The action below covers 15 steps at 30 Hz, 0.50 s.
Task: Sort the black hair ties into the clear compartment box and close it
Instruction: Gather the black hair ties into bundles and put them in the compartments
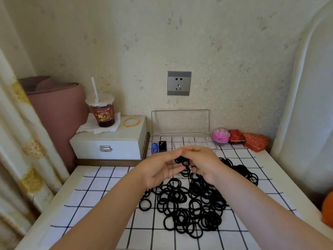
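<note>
Hard to read: the curtain [18, 141] at 9 o'clock and a white padded panel [306, 105] at 3 o'clock both run out of frame. Orange thing [328, 212] at 4 o'clock is cropped, can't ID it. My forearms cover part of the grid cloth [100, 195] and the 9 o'clock edge of the loose pile of black hair ties [189, 204]. My hands block the near wall of the clear compartment box [196, 141]. Its middle and right cells are see-through against the grid, contents unreadable.

Containers: white latch box [108, 141] at 10 o'clock is closed, inside unseen. On top of it are a lidded cup [101, 112] of dark drink with a straw, standing on a napkin, and gold bangles [131, 121]. The clear box sits at 12 o'clock of the pile, against the wall, lid [180, 121] standing upright. Far-left cell holds blue ties [155, 147], next cell a few black ties [162, 146]. At 1 o'clock, all closed: red patterned box [255, 142], small red box [236, 136], pink round case [220, 135].

Grip: left hand [160, 168] and right hand [203, 163] meet over the pile's 12 o'clock side, just short of the clear box. Both have fingers curled on one bunch of ties [182, 160]. Left palm faces me, right fingertips are tucked out of sight.
</note>
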Each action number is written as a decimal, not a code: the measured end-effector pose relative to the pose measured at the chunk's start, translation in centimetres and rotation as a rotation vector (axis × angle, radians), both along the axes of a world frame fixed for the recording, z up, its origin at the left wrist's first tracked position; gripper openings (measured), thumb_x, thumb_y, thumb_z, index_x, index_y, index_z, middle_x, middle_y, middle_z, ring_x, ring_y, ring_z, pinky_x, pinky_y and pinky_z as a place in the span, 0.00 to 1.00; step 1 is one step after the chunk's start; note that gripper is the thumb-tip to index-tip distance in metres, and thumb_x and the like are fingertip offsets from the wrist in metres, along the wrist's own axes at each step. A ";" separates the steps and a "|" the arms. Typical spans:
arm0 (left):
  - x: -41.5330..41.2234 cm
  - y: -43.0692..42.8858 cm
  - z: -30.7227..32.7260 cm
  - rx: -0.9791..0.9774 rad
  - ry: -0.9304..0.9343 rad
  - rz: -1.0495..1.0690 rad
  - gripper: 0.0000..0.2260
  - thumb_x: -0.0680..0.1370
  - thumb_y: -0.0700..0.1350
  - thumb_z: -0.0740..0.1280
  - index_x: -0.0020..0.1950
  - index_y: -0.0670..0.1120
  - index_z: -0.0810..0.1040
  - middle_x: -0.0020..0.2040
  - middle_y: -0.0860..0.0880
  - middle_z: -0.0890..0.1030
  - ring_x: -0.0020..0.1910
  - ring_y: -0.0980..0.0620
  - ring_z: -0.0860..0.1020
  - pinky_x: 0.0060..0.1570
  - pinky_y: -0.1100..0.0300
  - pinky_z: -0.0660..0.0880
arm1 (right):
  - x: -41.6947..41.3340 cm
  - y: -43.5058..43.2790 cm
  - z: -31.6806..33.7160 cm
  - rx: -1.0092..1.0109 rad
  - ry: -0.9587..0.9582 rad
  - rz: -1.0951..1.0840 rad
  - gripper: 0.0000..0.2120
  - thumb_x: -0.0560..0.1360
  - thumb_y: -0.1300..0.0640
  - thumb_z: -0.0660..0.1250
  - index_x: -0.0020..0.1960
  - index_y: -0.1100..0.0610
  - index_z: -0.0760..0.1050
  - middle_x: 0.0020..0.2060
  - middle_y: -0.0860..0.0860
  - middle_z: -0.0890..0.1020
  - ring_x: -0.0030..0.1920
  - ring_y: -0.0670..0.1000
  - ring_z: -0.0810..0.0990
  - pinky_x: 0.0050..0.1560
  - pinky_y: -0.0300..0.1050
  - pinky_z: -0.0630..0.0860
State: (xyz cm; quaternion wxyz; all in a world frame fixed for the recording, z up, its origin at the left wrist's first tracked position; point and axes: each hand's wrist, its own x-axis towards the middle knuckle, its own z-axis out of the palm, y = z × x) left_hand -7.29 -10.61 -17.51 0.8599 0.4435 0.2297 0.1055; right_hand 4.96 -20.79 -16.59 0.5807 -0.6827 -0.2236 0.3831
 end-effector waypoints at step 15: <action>-0.1 1.2 -0.2 0.088 0.117 0.207 0.11 0.77 0.33 0.68 0.58 0.36 0.80 0.52 0.40 0.84 0.49 0.47 0.83 0.49 0.57 0.82 | 1.9 -1.3 0.3 -0.079 0.110 0.198 0.12 0.73 0.66 0.74 0.56 0.64 0.80 0.42 0.59 0.86 0.41 0.53 0.86 0.41 0.45 0.84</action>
